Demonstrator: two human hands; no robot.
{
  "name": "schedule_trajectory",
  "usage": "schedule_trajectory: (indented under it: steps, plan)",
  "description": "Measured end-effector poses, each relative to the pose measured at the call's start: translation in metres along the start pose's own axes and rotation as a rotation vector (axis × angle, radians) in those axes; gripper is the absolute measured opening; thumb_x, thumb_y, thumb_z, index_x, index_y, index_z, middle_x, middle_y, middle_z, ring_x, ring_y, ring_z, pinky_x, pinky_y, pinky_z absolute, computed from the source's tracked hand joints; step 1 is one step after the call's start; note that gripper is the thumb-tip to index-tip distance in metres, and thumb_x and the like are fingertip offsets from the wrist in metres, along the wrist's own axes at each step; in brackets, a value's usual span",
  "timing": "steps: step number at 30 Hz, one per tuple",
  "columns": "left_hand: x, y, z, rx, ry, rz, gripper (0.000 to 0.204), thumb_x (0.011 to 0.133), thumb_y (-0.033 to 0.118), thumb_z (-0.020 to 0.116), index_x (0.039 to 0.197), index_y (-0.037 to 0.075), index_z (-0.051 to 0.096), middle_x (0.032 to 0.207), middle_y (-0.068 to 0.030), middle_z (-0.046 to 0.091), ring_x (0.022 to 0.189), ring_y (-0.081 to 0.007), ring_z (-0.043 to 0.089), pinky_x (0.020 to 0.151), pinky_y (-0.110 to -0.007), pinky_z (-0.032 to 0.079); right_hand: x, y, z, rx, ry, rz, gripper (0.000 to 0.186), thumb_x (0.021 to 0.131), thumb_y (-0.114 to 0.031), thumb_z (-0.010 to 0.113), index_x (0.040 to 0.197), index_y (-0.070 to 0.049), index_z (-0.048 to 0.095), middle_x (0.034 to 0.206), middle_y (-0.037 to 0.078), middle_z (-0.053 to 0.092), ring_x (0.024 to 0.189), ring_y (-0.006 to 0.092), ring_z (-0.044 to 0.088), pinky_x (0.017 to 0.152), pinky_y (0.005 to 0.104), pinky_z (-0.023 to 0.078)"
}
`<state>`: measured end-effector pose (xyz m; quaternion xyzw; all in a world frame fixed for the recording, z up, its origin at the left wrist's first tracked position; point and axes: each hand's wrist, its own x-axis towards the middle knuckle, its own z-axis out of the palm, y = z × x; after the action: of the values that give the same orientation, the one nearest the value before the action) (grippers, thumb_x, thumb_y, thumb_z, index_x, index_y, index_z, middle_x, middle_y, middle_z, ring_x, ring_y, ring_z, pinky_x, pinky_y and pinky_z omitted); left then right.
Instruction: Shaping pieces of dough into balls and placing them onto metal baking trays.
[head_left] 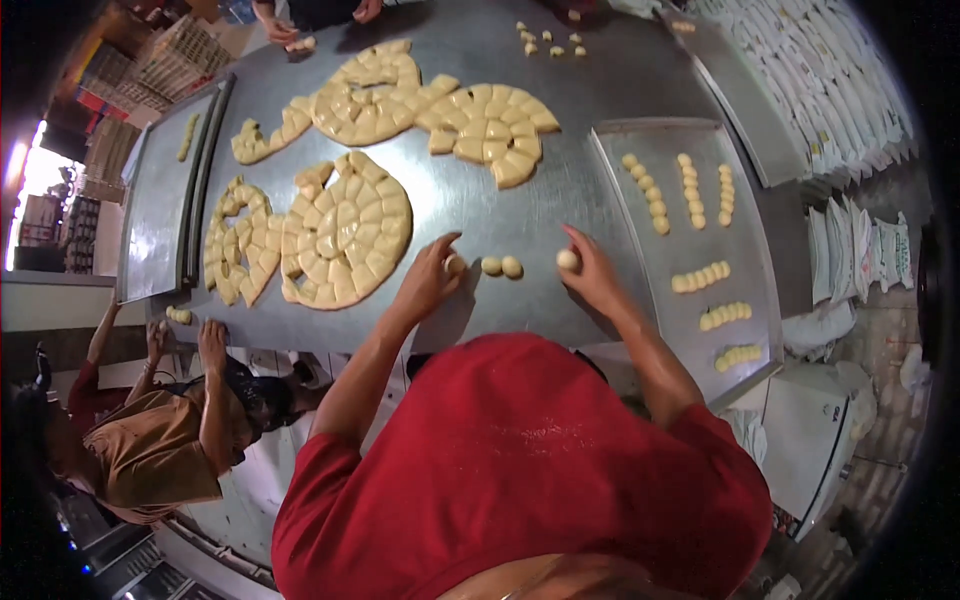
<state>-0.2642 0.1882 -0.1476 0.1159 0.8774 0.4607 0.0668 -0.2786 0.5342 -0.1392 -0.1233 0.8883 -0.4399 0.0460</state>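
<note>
My left hand (428, 280) curls over a small dough ball, partly hidden by the fingers, on the metal table (530, 215). At the other side, my right hand (598, 275) has a round, pale dough ball (568, 260) between thumb and fingers. Two dough balls (501, 267) sit touching each other on the tabletop between my hands. To the left of my left hand lies a large round of dough (347, 232) cut into many pieces. Another cut sheet of dough (240, 242) adjoins it.
On the right, a metal tray (668, 245) carries several rows of dough balls. More cut dough (495, 125) spreads across the table's far part. Another tray (160, 225) stands at left. Co-workers' hands (212, 345) are at the left edge and far side.
</note>
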Motion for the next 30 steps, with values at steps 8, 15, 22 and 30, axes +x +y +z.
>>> schedule_trajectory:
  steps: [8, 15, 22, 30]
  plan:
    - [0.022, 0.003, 0.025, 0.147, -0.095, 0.148, 0.063, 0.088, 0.013, 0.072, 0.147, 0.011, 0.05, 0.126, -0.0228, 0.061, 0.119, -0.0412, 0.057, 0.102, -0.046, 0.048, 0.01, -0.007, 0.056, -0.144, -0.077, -0.3, 0.071, 0.082, -0.015, 0.08, 0.146, -0.008, 0.051, 0.108, 0.013, 0.06, 0.099, 0.0286, 0.058, 0.086, 0.0392, 0.049]
    - [0.15, -0.055, -0.035, 0.36, 0.276, 0.183, 0.061, 0.09, 0.017, 0.07, 0.146, 0.009, 0.048, 0.134, -0.0255, 0.057, 0.119, -0.0465, 0.055, 0.103, -0.05, 0.047, -0.015, 0.01, 0.044, 0.057, 0.155, -0.003, 0.052, 0.093, -0.018, 0.074, 0.141, -0.007, 0.057, 0.11, 0.01, 0.061, 0.096, 0.0213, 0.06, 0.081, 0.0343, 0.051]
    - [0.216, -0.068, -0.016, 0.477, 0.325, -0.019, 0.043, 0.09, 0.016, 0.067, 0.131, 0.007, 0.056, 0.118, -0.0246, 0.061, 0.11, -0.046, 0.059, 0.095, -0.053, 0.05, -0.011, 0.013, 0.05, 0.033, 0.21, -0.01, 0.042, 0.099, -0.015, 0.067, 0.139, -0.006, 0.058, 0.11, 0.008, 0.061, 0.091, 0.0181, 0.061, 0.077, 0.0296, 0.051]
    - [0.074, -0.035, -0.002, 0.082, 0.488, 0.084, 0.024, 0.099, 0.013, 0.06, 0.118, -0.001, 0.055, 0.103, -0.021, 0.06, 0.092, -0.0371, 0.059, 0.083, -0.045, 0.05, -0.005, -0.002, 0.047, 0.279, 0.155, 0.154, 0.042, 0.104, -0.021, 0.062, 0.141, -0.003, 0.056, 0.115, 0.009, 0.063, 0.096, 0.0164, 0.061, 0.081, 0.0302, 0.053]
